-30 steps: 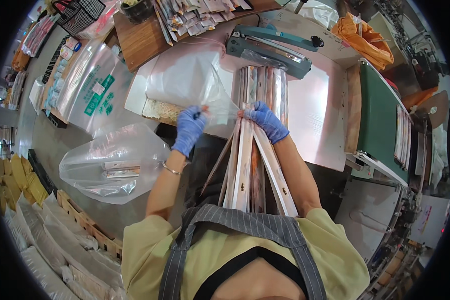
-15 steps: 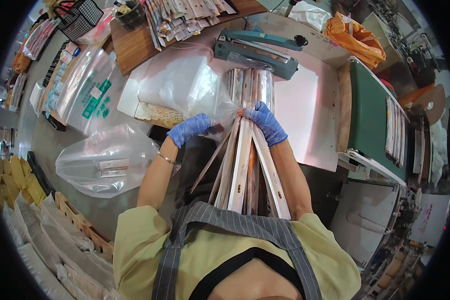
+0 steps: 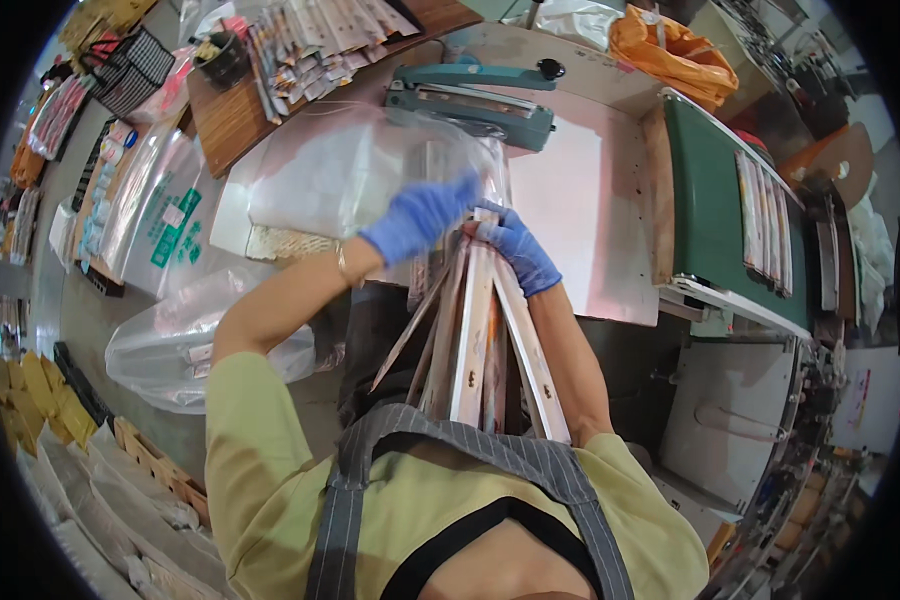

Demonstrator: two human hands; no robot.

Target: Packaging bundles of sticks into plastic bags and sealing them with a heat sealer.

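My right hand, in a blue glove, is closed round a bundle of long, narrow, flat packets. Their near ends fan out against my striped apron, and the far ends run under clear plastic. My left hand, gloved too, is at the bundle's left side, over the clear plastic bag; motion smears its fingers, so what they grip does not show. Just beyond the bundle stands a teal hand-lever bag sealer.
A wooden board at the far left carries a pile of similar packets. To the right, a green conveyor belt bears several packets. An orange sack lies behind. Another clear bag sits low on the left.
My left hand has moved up and right to the bundle, its elbow swinging outward. The right hand keeps its hold on the packets. The whole view has shifted slightly.
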